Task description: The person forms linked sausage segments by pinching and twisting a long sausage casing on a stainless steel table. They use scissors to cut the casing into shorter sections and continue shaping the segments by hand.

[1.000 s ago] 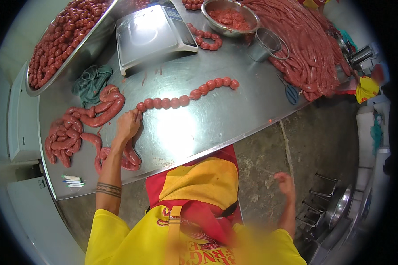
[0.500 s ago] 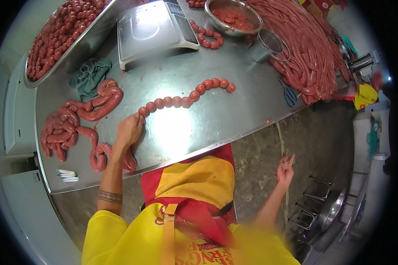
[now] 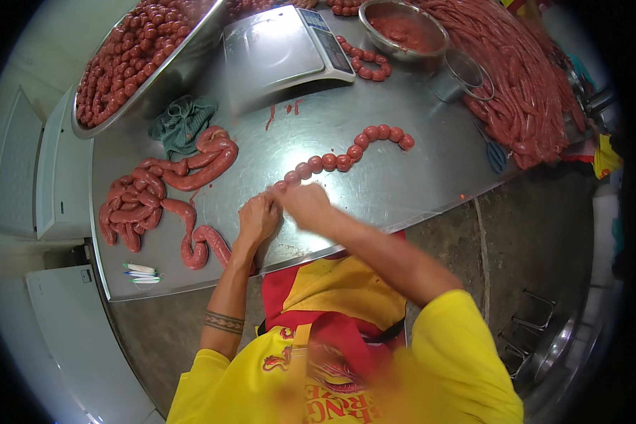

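A chain of small round sausage links (image 3: 346, 155) curves across the steel table (image 3: 417, 191). My left hand (image 3: 256, 219) and my right hand (image 3: 302, 203) meet at the chain's near end, both pinching the sausage casing there. From my left hand a thick unlinked sausage (image 3: 194, 244) trails left toward a coiled pile of sausage (image 3: 145, 198). My right hand is blurred, so its exact grip is hard to see.
A weighing scale (image 3: 283, 49) stands at the back. A big tray of linked sausages (image 3: 131, 56) is back left, a green cloth (image 3: 180, 124) beside it. A metal bowl (image 3: 403, 25), a cup (image 3: 459, 74) and a heap of long sausage (image 3: 530, 85) lie at right. White ties (image 3: 141, 274) lie near the front edge.
My right hand has come up from beside my body at the lower right onto the table and joined my left hand at the near end of the link chain.
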Demonstrator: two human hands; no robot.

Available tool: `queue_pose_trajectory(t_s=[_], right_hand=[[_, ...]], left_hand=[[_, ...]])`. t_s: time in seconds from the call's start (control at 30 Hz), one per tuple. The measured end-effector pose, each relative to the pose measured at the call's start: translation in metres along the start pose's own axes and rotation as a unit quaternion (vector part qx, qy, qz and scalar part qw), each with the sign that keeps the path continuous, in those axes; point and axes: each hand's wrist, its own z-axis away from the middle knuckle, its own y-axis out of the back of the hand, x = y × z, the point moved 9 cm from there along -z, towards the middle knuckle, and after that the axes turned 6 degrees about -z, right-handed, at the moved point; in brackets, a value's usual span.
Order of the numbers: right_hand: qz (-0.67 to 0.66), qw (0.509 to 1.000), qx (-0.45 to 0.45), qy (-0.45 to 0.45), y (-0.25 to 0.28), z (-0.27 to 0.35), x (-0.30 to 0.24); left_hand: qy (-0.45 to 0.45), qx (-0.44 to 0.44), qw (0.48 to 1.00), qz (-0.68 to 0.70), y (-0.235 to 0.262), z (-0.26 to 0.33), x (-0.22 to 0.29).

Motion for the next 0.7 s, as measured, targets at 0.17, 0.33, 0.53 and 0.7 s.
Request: queue_pose_trajectory(t_s=[0.17,0.33,0.53,0.7], right_hand=[[-0.24,0.971,-0.006,-0.021,0.003,0.165,-0.016],[-0.425,0.628,0.033,-0.651,0.09,0.443,0.1],[-0.48,0.71,-0.046,-0.513,0.054,0.544,0.108],[-0.267,0.768,0.074,-0.577,0.105,0.592,0.183]], left_hand=[[0.042,0.006,0.986,0.162,-0.011,-0.018,-0.017],[0.046,-0.061,0.963,0.259,-0.014,-0.036,-0.022],[-0.015,-0.05,0.978,0.201,-0.011,-0.036,0.016],[-0.068,0.018,0.995,-0.07,0.005,-0.034,0.023]])
